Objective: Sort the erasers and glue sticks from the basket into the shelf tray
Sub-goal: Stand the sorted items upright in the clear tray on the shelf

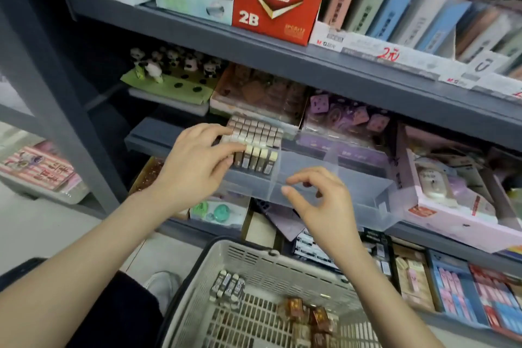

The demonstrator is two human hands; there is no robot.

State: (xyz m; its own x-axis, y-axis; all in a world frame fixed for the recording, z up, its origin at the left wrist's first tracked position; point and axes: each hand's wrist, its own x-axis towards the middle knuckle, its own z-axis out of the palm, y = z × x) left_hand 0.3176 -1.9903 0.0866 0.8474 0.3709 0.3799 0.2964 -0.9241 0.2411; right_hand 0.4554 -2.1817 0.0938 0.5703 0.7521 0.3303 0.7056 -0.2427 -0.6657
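**Counted items.** Two hands are shown: one left hand and one right hand. One clear tray is shown, and one divider wall is plainly seen in it. In the filled compartment, five upright erasers are counted in the front row. The rows packed behind them are too blurred to be counted. One grey basket is shown. In it, four wrapped erasers are counted in one side-by-side group. About five brown-wrapped items are counted in a second cluster, though their exact number cannot be told. One red box marked 2B is shown.
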